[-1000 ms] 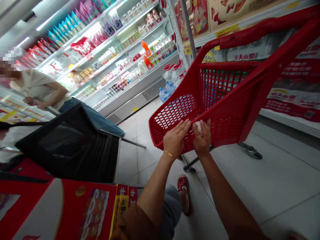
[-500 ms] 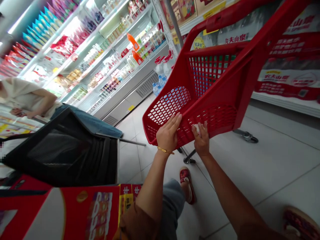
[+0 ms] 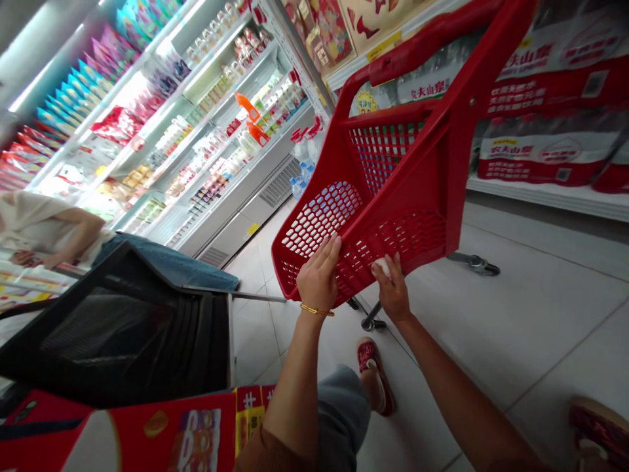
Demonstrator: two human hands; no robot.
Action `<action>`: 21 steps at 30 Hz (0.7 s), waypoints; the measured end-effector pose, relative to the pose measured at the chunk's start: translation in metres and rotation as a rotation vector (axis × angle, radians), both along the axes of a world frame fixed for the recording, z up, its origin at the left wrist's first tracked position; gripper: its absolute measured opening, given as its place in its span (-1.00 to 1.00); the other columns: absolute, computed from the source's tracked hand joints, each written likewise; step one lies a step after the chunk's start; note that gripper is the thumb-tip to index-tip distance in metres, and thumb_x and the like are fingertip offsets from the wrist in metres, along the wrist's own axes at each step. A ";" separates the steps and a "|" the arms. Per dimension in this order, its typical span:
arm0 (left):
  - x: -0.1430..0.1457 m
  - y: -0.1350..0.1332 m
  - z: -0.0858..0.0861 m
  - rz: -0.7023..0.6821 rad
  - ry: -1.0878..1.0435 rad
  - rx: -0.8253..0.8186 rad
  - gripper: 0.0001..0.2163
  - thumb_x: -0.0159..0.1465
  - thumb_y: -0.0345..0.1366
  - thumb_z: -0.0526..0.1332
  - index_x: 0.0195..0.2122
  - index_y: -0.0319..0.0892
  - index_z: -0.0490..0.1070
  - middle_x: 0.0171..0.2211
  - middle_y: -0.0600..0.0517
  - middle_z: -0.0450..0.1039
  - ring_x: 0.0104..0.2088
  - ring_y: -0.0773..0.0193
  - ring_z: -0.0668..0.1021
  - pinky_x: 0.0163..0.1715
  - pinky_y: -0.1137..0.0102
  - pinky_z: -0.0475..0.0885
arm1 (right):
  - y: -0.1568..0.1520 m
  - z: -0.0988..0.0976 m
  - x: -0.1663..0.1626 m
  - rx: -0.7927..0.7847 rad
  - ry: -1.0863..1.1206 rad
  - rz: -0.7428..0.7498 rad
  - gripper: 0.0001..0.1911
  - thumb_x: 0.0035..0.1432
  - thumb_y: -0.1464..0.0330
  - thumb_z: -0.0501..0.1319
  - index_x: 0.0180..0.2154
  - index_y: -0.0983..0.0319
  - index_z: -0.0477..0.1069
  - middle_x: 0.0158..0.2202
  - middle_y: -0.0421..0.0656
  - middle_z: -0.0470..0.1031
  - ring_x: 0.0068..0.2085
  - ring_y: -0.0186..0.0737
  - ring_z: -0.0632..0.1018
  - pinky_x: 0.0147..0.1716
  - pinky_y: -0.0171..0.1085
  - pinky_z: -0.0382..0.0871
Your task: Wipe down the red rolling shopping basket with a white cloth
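A red plastic shopping cart with perforated walls stands in front of me, tilted in my view. My left hand, with a gold bangle at the wrist, grips the cart's near rim, its fingers laid together over the edge and the thumb hidden. Lower on the outside of the same wall, my right hand pinches a small white wad, tissue-like, and presses it to the perforated panel. Much of the wad is covered by the fingers.
A black cart or basket stands at left above a red printed display box. A person is beyond it. A lit chiller shelf runs along the back; packed water bottles fill shelves at right. Tiled floor lies below.
My view has shifted, so the cart and both hands appear slightly farther left and lower. My left hand stays on the rim; the white wad in my right hand shows more clearly at the panel.
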State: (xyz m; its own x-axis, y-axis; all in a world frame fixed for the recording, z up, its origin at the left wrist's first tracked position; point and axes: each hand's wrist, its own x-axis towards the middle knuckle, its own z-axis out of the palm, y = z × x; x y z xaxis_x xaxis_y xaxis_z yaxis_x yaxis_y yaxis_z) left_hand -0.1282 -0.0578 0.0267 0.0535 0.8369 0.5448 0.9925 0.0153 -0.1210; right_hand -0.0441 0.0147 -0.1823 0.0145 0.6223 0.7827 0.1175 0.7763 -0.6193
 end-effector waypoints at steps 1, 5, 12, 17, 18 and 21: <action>0.000 0.000 0.000 0.002 -0.002 -0.001 -0.35 0.26 -0.61 0.02 0.34 0.03 0.10 0.21 0.03 0.39 0.22 0.25 0.42 0.14 0.29 0.45 | 0.000 0.011 -0.001 0.014 0.036 -0.004 -0.59 0.29 0.49 0.13 0.12 0.07 0.40 0.29 -0.05 0.29 0.38 0.00 0.12 0.24 0.04 0.31; 0.000 0.000 -0.001 0.012 -0.014 -0.009 -0.38 0.27 -0.59 0.01 0.33 0.02 0.12 0.21 0.03 0.39 0.22 0.25 0.42 0.17 0.29 0.43 | 0.004 0.065 -0.013 0.117 0.110 0.009 -0.57 0.28 0.43 0.19 0.13 -0.03 0.38 0.32 -0.16 0.25 0.38 0.01 0.15 0.30 0.12 0.20; 0.000 -0.001 0.000 -0.008 -0.034 0.018 -0.39 0.24 -0.58 0.02 0.30 0.00 0.19 0.19 0.02 0.41 0.20 0.25 0.45 0.13 0.31 0.46 | 0.028 0.108 -0.031 0.169 0.098 0.037 -0.55 0.36 0.48 -0.01 0.16 0.01 0.36 0.25 -0.19 0.36 0.42 -0.09 0.03 0.30 0.05 0.26; 0.000 0.000 -0.001 -0.001 -0.048 0.011 -0.38 0.22 -0.59 0.04 0.29 0.01 0.21 0.18 0.03 0.42 0.19 0.24 0.46 0.14 0.29 0.46 | 0.038 0.108 -0.024 0.211 0.149 0.022 -0.51 0.36 0.49 0.00 0.22 -0.04 0.27 0.24 -0.21 0.37 0.40 -0.16 0.12 0.34 0.04 0.19; 0.000 0.000 -0.001 -0.003 -0.050 0.013 -0.39 0.22 -0.59 0.04 0.29 0.01 0.22 0.17 0.03 0.43 0.18 0.24 0.47 0.13 0.29 0.46 | 0.039 0.109 -0.023 0.212 0.152 0.015 -0.49 0.36 0.50 -0.01 0.23 -0.05 0.24 0.24 -0.22 0.37 0.39 -0.18 0.14 0.34 0.04 0.18; 0.000 0.000 -0.002 -0.012 -0.056 0.010 -0.37 0.22 -0.60 0.04 0.29 0.02 0.21 0.18 0.03 0.42 0.18 0.24 0.46 0.13 0.28 0.47 | 0.042 0.111 -0.021 0.218 0.132 0.008 -0.49 0.37 0.49 -0.02 0.25 -0.07 0.21 0.25 -0.22 0.36 0.38 -0.20 0.17 0.35 0.03 0.16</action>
State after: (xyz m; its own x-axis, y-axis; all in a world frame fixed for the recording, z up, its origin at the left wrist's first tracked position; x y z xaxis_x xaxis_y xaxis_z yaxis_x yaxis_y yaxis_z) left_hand -0.1286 -0.0577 0.0249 0.0329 0.8307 0.5557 0.9979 0.0039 -0.0649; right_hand -0.0655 0.0566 -0.0717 0.1215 0.4390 0.8902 0.0404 0.8939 -0.4464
